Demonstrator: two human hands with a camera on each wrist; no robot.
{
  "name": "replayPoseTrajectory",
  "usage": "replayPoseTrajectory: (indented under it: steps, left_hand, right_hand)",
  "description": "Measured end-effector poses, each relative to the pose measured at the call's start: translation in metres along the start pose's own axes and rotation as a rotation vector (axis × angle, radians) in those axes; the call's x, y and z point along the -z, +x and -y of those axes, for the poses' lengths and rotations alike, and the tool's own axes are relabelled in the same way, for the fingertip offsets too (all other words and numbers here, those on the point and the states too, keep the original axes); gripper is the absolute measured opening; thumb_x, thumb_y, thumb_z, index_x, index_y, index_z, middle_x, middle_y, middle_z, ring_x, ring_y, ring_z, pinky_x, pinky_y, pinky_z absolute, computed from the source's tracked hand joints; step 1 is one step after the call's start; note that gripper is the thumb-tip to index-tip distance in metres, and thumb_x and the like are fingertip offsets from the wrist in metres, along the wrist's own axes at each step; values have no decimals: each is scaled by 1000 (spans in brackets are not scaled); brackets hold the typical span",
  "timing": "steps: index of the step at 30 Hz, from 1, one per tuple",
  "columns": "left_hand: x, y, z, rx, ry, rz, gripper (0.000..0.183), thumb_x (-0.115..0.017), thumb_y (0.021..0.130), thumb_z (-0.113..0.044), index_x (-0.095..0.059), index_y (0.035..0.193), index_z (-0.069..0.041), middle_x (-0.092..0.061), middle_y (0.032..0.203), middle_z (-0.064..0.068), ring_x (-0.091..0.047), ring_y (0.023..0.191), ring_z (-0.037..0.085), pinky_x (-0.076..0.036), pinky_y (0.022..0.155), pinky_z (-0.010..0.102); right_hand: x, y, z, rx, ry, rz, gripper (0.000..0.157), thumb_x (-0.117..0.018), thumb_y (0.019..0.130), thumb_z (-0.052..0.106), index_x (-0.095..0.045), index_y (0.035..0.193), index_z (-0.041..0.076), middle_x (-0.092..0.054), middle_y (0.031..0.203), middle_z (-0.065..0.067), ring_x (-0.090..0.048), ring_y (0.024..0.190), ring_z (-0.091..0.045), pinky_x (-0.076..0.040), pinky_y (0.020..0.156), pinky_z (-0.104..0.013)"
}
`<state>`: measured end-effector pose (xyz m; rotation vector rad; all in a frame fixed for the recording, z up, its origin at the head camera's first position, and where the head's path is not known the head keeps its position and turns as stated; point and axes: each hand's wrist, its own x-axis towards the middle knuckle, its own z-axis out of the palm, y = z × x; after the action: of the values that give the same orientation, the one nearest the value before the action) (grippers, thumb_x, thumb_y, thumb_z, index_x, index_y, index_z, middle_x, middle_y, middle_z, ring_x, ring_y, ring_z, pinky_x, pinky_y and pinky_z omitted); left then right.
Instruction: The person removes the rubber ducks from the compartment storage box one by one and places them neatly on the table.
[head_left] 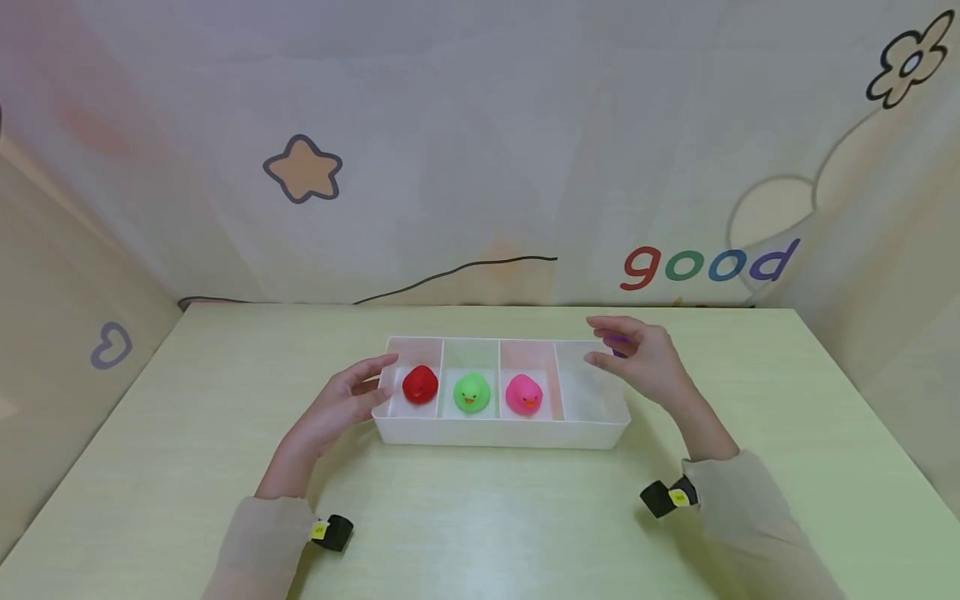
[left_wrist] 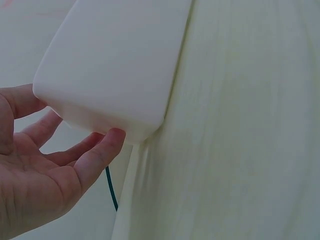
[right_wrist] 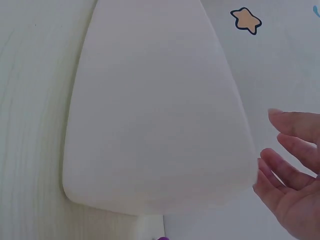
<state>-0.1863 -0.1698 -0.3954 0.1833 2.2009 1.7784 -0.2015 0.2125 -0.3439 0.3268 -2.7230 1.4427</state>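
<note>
A long white divided box [head_left: 495, 432] sits on the table. Three small toy ducks, red [head_left: 420, 385], green [head_left: 472, 392] and pink [head_left: 523, 394], each occupy a separate compartment. At the box's left end is my left hand [head_left: 348, 402], its loosely bent fingers and thumb spread around the end wall. My right hand [head_left: 645, 358] is raised at the rear right corner, fingers apart above the rightmost compartment, with no object visible in its grasp. A purple thing [head_left: 618, 343] shows between its fingers, mostly hidden; only a purple tip [right_wrist: 163, 238] appears in the right wrist view.
The pale wooden table [head_left: 480, 517] ends at a printed curtain [head_left: 480, 150], which also hangs along both sides. A small black wrist camera [head_left: 333, 532] is strapped to the left sleeve and another black camera [head_left: 660, 498] to the right.
</note>
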Motion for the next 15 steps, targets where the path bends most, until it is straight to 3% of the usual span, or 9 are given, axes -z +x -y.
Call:
replayPoseTrajectory:
  steps: [15]
  left_hand:
    - [-1,-1,-1,-2,-1,-8,50,-49,92,-8,-36,140,-13,-31,142,17,-39,122,36,-46,89,42]
  right_hand:
    - [-32,-10,8,117,122,99,47,-70,75,-3,-55,119,-7,-56,118,-23,-55,108,-37,-43,89,-44]
